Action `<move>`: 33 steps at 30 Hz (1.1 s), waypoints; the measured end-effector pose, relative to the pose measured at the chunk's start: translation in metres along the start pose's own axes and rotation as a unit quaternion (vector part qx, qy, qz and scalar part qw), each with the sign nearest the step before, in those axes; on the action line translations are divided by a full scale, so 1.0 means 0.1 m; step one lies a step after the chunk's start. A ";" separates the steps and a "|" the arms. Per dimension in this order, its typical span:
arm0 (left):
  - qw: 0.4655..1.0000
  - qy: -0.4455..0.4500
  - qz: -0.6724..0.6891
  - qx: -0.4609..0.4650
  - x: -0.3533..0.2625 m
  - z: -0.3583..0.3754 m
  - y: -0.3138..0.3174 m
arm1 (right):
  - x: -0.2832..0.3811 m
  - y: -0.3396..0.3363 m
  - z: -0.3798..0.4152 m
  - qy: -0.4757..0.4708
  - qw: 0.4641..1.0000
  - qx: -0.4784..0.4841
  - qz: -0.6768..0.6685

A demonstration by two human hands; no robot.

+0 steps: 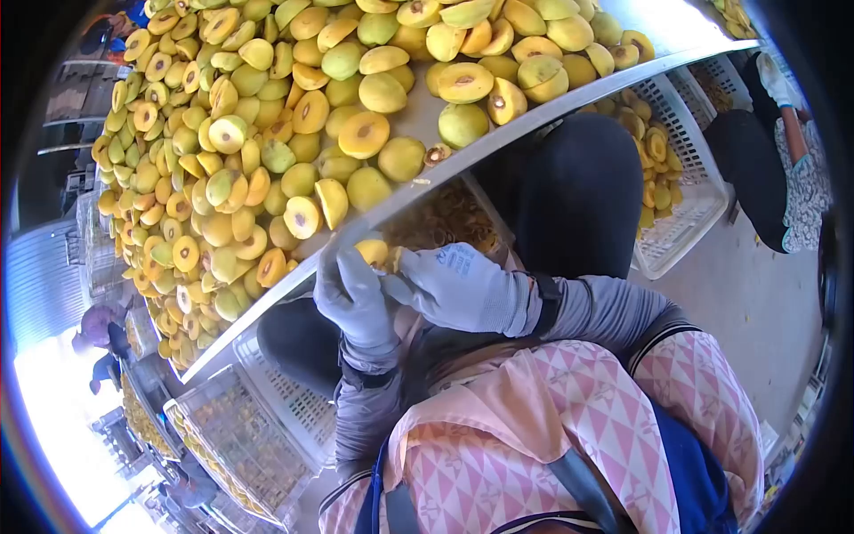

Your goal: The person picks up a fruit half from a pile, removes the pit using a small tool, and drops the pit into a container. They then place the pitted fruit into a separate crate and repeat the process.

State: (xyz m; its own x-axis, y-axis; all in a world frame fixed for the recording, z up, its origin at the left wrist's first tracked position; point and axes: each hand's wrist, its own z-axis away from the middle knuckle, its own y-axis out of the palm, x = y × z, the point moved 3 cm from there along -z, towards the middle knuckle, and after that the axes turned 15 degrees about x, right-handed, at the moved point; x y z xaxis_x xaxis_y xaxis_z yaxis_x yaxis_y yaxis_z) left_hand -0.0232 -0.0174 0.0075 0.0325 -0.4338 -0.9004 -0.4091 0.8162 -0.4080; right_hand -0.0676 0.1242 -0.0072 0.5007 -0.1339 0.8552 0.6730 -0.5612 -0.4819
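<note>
Close to the table's near edge, my gloved left hand (353, 298) has its fingers closed around a yellow peach half (372, 251). My gloved right hand (467, 289) meets it from the right, with thumb and fingers pinched together at the fruit. Whatever small thing is between those right fingers is too hidden to make out. Just beyond both hands, the table is heaped with yellow-green peach halves (365, 133), many cut face up with brown pit centres. Beneath the hands, between my knees, a container of brownish scraps (454, 218) is partly visible.
The table's raised metal rim (498, 133) runs diagonally ahead of me. A white crate (680, 227) of peach halves stands right of my knee, and more crates (249, 436) stand at left. Another person (769, 160) sits at far right; others appear at left.
</note>
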 end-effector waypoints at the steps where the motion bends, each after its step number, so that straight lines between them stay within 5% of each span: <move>1: 0.999 -0.016 0.047 -0.002 0.00 0.01 0.00 | 0.03 -0.02 0.01 -0.009 1.000 -0.016 -0.002; 5: 0.987 -0.063 0.146 0.020 0.09 0.01 -0.01 | 0.06 -0.04 -0.04 0.028 0.998 0.016 -0.046; 12: 0.973 0.154 -0.158 0.066 -0.09 0.03 0.09 | -0.11 0.08 -0.07 -0.012 0.994 0.023 -0.109; 16: 0.994 0.072 -0.073 0.049 0.23 0.06 0.03 | 0.02 0.04 0.03 0.004 1.000 -0.004 -0.024; 20: 0.990 0.108 -0.081 0.038 0.35 0.06 0.03 | 0.09 -0.01 0.08 -0.003 0.999 0.011 0.034; 24: 0.985 0.109 -0.107 0.077 0.10 0.01 0.05 | 0.00 -0.01 0.00 0.042 0.996 0.056 -0.052; 30: 0.989 -0.075 0.120 0.044 0.13 0.03 0.05 | -0.08 0.00 -0.03 0.021 0.991 0.068 -0.117; 33: 0.996 -0.033 0.081 0.025 0.27 0.05 0.06 | -0.14 0.05 -0.04 0.000 0.990 0.057 -0.127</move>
State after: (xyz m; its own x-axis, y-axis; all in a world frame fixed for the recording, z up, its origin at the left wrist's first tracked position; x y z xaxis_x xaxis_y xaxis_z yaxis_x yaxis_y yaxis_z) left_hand -0.0200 -0.0219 -0.0202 0.0310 -0.2698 -0.9624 -0.3672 0.8925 -0.2620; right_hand -0.0732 0.1199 -0.0208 0.3066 -0.0007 0.9518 0.8343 -0.4811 -0.2691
